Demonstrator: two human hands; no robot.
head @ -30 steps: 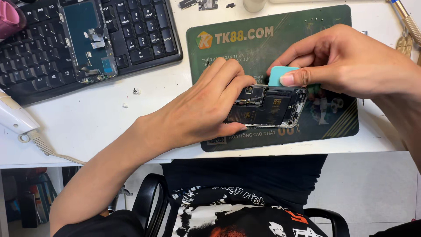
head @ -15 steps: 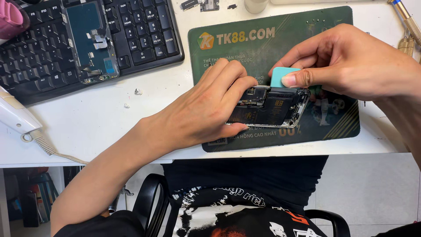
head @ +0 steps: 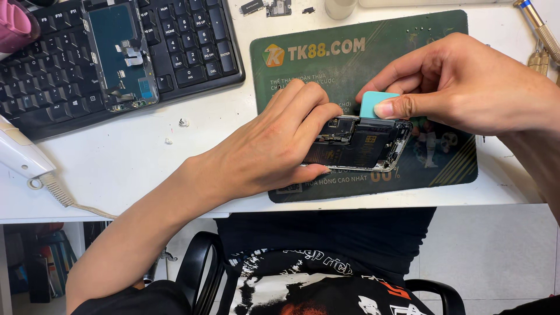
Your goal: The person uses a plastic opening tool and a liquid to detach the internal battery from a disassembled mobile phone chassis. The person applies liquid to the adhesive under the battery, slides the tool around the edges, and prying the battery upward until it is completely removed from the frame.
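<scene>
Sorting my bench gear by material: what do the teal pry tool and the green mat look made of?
The teal pry tool, pinched in the right hand, looks like smooth matte plastic: flat even colour, rounded corner. The green mat seems soft rubber or fabric-topped: dull printed surface that lies flat, though its make-up is uncertain.

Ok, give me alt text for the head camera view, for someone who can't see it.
A left hand steadies an opened phone on a green mat while the right hand presses a teal pick against its upper edge. A detached screen lies on a black keyboard to the left, on a white desk.
</scene>
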